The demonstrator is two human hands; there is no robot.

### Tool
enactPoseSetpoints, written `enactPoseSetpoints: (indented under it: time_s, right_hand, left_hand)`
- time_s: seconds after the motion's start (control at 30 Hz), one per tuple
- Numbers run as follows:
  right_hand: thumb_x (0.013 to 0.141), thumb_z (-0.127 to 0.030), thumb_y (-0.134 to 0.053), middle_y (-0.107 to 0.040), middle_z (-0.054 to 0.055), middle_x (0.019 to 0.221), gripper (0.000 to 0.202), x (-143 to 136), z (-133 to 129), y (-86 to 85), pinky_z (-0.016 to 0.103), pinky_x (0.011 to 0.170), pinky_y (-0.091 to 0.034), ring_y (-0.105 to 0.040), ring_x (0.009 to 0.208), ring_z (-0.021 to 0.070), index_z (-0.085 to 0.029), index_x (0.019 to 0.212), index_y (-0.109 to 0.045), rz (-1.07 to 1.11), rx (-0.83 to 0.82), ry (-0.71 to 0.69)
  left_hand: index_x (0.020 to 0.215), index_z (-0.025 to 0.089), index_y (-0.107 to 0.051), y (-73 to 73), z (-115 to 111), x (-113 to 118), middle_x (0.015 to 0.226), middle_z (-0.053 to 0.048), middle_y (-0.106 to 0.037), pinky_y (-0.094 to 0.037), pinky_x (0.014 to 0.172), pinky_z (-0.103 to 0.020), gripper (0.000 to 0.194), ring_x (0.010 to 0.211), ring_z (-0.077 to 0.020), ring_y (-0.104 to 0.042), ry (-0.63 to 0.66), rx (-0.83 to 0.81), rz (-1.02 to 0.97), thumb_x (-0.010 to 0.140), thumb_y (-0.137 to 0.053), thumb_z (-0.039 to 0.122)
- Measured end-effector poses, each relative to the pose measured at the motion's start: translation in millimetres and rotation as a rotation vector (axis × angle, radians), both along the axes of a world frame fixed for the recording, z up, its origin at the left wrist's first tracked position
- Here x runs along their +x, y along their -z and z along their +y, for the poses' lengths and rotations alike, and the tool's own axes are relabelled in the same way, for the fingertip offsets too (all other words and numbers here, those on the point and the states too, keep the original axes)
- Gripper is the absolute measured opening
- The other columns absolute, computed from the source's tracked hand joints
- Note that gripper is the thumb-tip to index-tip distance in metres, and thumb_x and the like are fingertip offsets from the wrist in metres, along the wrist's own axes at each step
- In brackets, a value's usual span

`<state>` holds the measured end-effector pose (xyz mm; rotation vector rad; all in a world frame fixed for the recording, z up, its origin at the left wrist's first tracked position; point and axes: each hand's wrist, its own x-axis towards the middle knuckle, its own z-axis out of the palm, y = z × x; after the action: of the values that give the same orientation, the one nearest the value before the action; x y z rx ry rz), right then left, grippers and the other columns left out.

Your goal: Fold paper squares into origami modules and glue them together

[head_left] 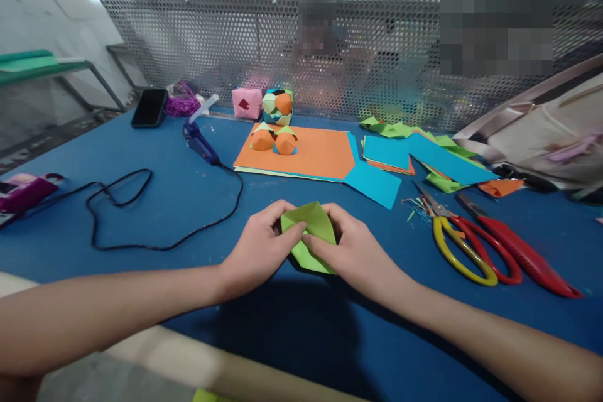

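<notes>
A piece of lime green paper [315, 221], folded with creases and a raised flap, is held over the near middle of the blue table. My left hand [264, 239] grips its left side, thumb pressed on the face and fingers behind. On the other side my right hand [353, 245] grips it the same way, and the two thumb tips almost meet at its centre. The fingers behind the paper are mostly hidden. Beyond my hands lies a stack of orange paper [311, 154], with a blue paper piece [374, 183] at its near right corner.
Scissors [464, 251] and a red cutter [527, 251] lie at right, near blue strips [447, 160] and green scraps [391, 129]. At left are a glue gun [200, 141], its looping cord and a phone [149, 108]. Folded paper balls [277, 107] stand before a perforated metal panel [211, 31].
</notes>
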<state>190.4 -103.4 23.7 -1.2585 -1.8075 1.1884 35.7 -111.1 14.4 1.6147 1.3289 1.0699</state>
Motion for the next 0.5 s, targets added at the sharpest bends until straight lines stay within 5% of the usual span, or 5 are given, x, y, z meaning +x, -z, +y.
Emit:
enactPoseSetpoints:
  time_s: [0.33, 0.5]
  right_hand:
    - [0.069, -0.016, -0.050, -0.055, -0.003, 0.070, 0.012, 0.4, 2.9, -0.3, 0.023, 0.057, -0.039, -0.049, 0.065, 0.0118, -0.019, 0.080, -0.054, 0.002, 0.029, 0.002]
    - [0.074, -0.024, -0.054, -0.057, -0.002, 0.072, 0.011, 0.5, 3.2, -0.3, 0.023, 0.057, -0.040, -0.051, 0.066, 0.0117, -0.017, 0.082, -0.057, 0.075, -0.027, -0.014]
  left_hand:
    - [0.073, 0.018, -0.053, 7.7, 0.5, -1.3, 0.078, 0.002, -0.053, -0.041, 0.068, -0.022, 0.009, 0.074, -0.0104, -0.052, 0.052, 0.278, 0.082, 0.077, -0.053, 0.010]
    - [0.074, 0.018, -0.053, 3.7, 1.6, -0.4, 0.072, 0.003, -0.051, -0.038, 0.062, -0.021, 0.006, 0.068, -0.0099, -0.048, 0.022, 0.203, 0.106, 0.080, -0.054, 0.015]
